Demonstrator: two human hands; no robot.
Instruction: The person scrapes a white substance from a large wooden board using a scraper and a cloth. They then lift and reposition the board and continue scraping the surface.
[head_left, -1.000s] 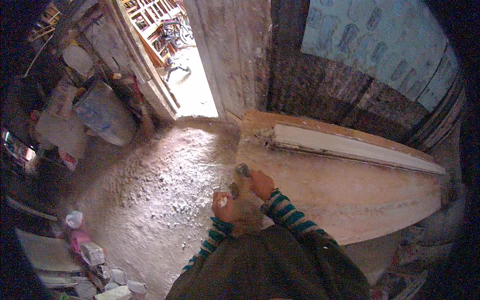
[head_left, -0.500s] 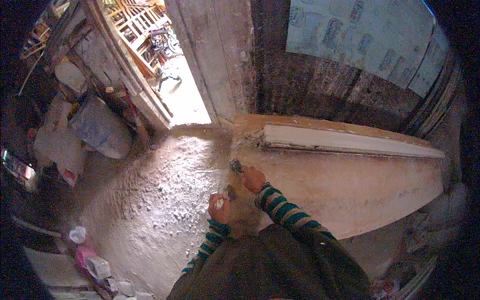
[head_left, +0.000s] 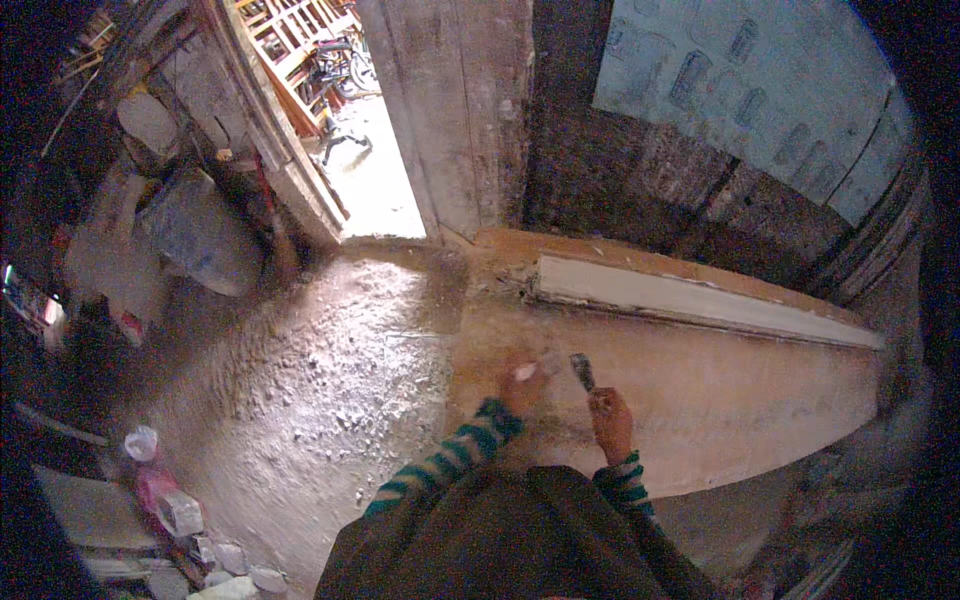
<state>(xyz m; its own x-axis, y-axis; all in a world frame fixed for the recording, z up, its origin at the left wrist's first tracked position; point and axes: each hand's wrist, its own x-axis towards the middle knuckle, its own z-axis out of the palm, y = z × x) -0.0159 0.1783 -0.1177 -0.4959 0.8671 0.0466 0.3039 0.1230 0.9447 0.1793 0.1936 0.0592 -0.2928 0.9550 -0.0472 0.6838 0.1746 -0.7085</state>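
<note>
My right hand is closed round the handle of a short tool with a dark, flat head, which looks like a small scraper or brush. The head points away from me, above a pale brown board-like surface. Left of it, my left hand is smeared by motion. A small white piece shows at its fingers, too blurred to name. Along the far side of the surface lies a long white strip with a rough dark lower edge. Its left end is ragged.
Rough, crumb-strewn floor lies to the left. A bright doorway opens at the back, with a bicycle beyond. A grey-blue sack or drum stands far left. Plastic bags lie near left. A blue-grey panel leans back right.
Both hands have moved right, over the pale brown surface. My right hand has also come nearer me, and the tool tilts the other way. The view has shifted slightly.
</note>
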